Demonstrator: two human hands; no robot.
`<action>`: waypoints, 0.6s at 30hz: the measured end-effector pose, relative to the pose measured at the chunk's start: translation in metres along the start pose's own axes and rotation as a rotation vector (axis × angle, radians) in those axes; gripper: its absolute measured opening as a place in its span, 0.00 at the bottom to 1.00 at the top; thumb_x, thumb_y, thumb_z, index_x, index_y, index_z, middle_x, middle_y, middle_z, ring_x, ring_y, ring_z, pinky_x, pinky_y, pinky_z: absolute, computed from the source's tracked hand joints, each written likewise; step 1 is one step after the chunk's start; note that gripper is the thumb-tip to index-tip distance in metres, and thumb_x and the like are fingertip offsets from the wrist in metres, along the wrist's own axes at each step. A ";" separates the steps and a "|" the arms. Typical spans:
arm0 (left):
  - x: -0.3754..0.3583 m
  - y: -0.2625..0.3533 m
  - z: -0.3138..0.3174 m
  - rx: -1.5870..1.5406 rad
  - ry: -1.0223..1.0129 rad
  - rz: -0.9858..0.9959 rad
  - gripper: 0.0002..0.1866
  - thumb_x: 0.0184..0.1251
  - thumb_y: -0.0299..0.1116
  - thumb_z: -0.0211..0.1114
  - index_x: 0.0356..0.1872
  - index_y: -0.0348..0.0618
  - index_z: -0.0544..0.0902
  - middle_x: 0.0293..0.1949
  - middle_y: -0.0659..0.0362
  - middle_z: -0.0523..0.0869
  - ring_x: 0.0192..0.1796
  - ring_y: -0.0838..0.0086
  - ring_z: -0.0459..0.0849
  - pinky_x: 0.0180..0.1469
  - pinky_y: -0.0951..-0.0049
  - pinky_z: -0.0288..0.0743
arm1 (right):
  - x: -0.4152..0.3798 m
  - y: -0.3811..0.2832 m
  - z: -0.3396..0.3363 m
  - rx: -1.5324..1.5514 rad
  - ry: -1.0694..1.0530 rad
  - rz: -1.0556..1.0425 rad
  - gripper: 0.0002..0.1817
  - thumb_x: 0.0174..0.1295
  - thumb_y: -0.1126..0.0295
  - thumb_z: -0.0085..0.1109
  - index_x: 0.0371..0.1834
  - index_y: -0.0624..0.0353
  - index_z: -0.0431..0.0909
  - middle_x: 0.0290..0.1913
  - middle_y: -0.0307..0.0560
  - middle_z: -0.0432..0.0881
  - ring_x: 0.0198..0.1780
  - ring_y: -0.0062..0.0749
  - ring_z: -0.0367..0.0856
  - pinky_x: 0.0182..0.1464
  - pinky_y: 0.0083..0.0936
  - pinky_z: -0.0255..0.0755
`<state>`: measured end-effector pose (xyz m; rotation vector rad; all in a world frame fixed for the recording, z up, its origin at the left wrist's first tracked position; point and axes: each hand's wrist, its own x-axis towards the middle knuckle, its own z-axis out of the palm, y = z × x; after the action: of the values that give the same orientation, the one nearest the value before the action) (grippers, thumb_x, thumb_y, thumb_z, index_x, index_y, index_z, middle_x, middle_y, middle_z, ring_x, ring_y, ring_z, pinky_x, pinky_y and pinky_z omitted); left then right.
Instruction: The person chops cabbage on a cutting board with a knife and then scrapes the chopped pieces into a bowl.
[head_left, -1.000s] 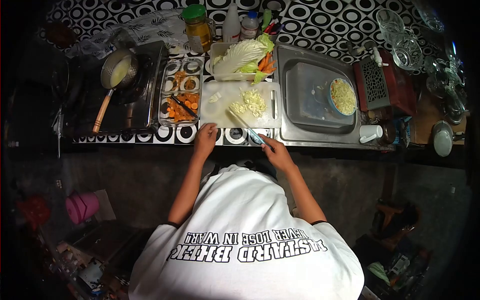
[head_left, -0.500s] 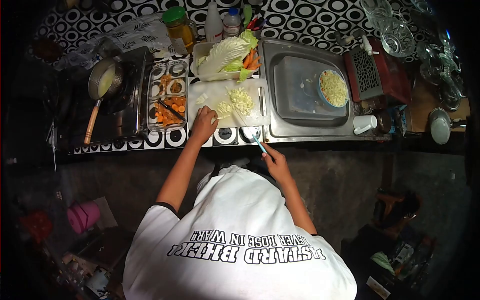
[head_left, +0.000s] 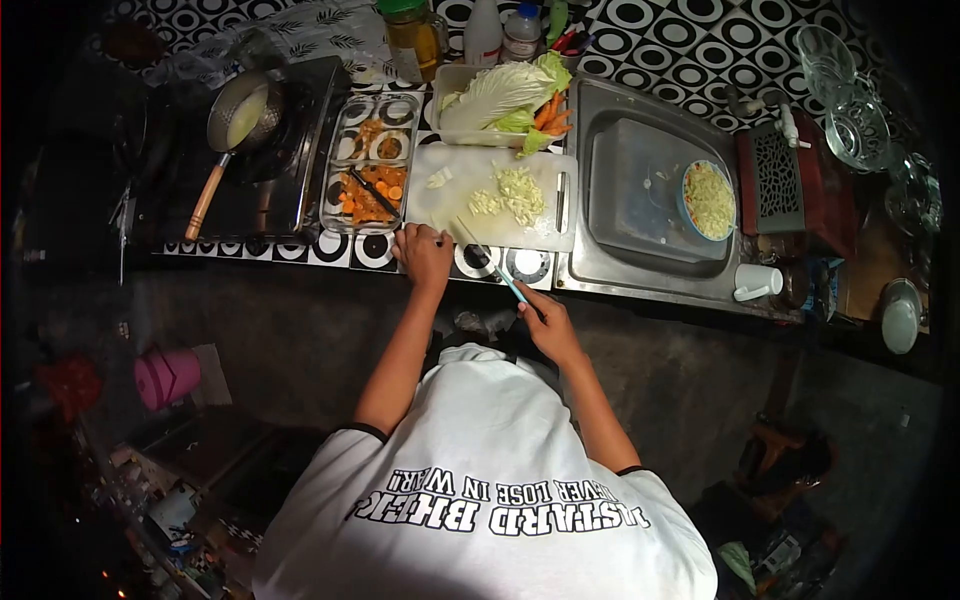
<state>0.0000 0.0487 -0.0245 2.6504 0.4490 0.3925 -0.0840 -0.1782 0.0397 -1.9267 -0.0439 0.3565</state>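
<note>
Right hand (head_left: pixel 550 322): fingers grasping knife (head_left: pixel 482 245) by blue handle, outside worktop's (head_left: pixel 528 262) near edge. Blade shifted left since half a second ago, now clear of chopped cabbage (head_left: pixel 520 195), reaching over cutting board's (head_left: pixel 428 207) near edge. Left hand (head_left: pixel 425 262) drawn back to board's near-left corner, fingers bent; cannot tell whether they pinch anything. Chopped cabbage heaped toward board's right edge, apart from both hands. Slicing appears paused.

two hands (head_left: pixel 425 260) (head_left: pixel 550 326), one chopping board (head_left: pixel 464 182)
</note>
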 end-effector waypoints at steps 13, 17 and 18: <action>0.004 -0.013 0.013 -0.165 0.052 0.002 0.09 0.56 0.29 0.70 0.39 0.44 0.85 0.41 0.55 0.82 0.49 0.54 0.78 0.54 0.56 0.70 | 0.036 0.008 0.046 0.163 -0.041 -0.015 0.21 0.71 0.71 0.53 0.68 0.54 0.74 0.38 0.53 0.85 0.35 0.27 0.82 0.43 0.25 0.75; 0.006 -0.011 0.015 -0.163 0.046 0.017 0.10 0.55 0.27 0.71 0.40 0.43 0.85 0.42 0.55 0.81 0.50 0.55 0.77 0.55 0.56 0.69 | 0.038 0.006 0.050 0.168 -0.040 0.002 0.22 0.71 0.72 0.53 0.68 0.54 0.74 0.38 0.54 0.85 0.35 0.27 0.82 0.43 0.25 0.75; 0.007 -0.012 0.015 -0.189 0.061 0.029 0.10 0.55 0.27 0.71 0.39 0.43 0.85 0.41 0.55 0.81 0.49 0.55 0.78 0.54 0.57 0.69 | 0.038 0.005 0.051 0.189 -0.046 0.023 0.22 0.72 0.72 0.53 0.69 0.56 0.73 0.38 0.48 0.84 0.37 0.23 0.79 0.44 0.22 0.73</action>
<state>0.0081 0.0560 -0.0411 2.4696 0.3725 0.5001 -0.0624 -0.1260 0.0096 -1.7332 -0.0181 0.4059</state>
